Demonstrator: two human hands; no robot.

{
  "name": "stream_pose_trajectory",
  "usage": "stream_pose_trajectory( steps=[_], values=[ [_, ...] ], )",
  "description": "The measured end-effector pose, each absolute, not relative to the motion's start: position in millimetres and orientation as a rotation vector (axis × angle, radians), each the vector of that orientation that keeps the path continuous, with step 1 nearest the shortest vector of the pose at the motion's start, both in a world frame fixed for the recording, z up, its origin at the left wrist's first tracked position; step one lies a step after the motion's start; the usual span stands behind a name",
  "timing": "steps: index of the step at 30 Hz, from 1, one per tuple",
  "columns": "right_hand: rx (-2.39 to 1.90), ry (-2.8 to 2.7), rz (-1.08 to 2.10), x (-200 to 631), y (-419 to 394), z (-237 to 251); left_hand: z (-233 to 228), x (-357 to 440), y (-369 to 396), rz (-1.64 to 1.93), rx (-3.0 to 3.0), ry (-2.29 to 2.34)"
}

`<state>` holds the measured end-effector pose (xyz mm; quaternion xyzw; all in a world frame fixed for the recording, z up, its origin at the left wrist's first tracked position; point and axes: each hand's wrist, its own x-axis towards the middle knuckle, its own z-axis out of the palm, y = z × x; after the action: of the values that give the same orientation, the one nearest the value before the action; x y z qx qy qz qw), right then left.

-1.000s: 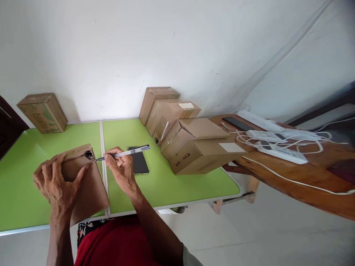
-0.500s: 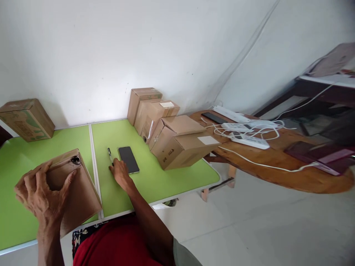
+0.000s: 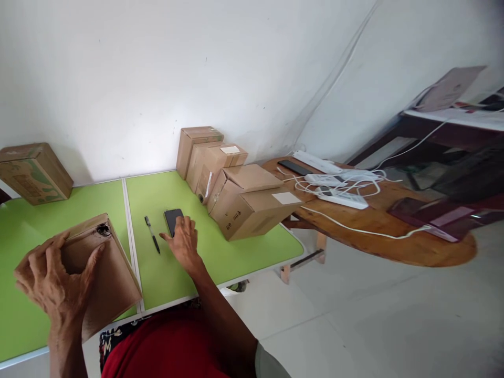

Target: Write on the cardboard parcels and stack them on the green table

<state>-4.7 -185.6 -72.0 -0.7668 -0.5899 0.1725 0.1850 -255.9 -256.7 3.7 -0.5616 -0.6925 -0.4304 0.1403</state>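
1. Half a second ago, the right hand [image 3: 185,241] was at the slim pen with dark ends [image 3: 152,235]; now it has moved over to the flat black rectangular phone [image 3: 173,216], and the pen lies alone.
2. The fingers of the right hand are spread and slightly bent above the near part of the phone, with the thumb stretched well apart toward the pen. I cannot tell if they touch the phone.
3. The left hand [image 3: 59,275] is opened wide across the brown cardboard box with a black scribbled corner [image 3: 112,294]. Its fingers bend over the box's upper left side, the thumb lies on the large face near the scribble, and so it has hold of the box.
4. This box is at the front edge of the green table with a white rim [image 3: 220,257], and its right side comes to the white seam that divides the table.
5. The pen and the phone lie to the right of this seam, about midway between the back and front edges; the pen is nearer the seam.
6. At the back left corner stands a brown cardboard box with green print [image 3: 39,176].
7. Along the right edge stands a row of brown cardboard boxes [image 3: 252,215], the farthest near the back edge.
8. Beyond them, on a rounded brown wooden table [image 3: 433,254], white power strips [image 3: 342,198] lie among tangled white cables [image 3: 370,230].
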Motion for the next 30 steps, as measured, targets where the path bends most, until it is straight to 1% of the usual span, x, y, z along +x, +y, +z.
stream_pose_trajectory(
  steps=[2, 5, 11, 14, 20, 22, 26, 30],
  values=[
    [-2.252, -1.555, 0.45, 5, -186, -76, 3, -256, -257, -1.263, -1.624, -2.001],
    [-2.263, -1.436, 0.598, 12, -183, -86, 3, -256, -256, -1.279, -1.621, -2.001],
    [-2.111, -1.296, 0.808, 26, -175, -97, 2, -258, -257, -1.243, -1.637, -1.987],
    [-1.953, -1.221, 0.977, 34, -178, -100, 3, -257, -256, -1.231, -1.628, -1.98],
    [-1.46, -1.065, 1.395, 42, -208, -99, 4, -255, -255, -1.227, -1.586, -2.032],
    [-1.192, -0.982, 1.575, 36, -221, -92, 3, -257, -255, -1.21, -1.599, -2.025],
    [-0.581, -0.792, 1.879, 4, -245, -66, 2, -260, -254, -1.18, -1.631, -1.998],
    [-0.32, -0.852, 1.974, -41, -262, -31, 4, -259, -256, -1.167, -1.612, -1.982]
  ],
)
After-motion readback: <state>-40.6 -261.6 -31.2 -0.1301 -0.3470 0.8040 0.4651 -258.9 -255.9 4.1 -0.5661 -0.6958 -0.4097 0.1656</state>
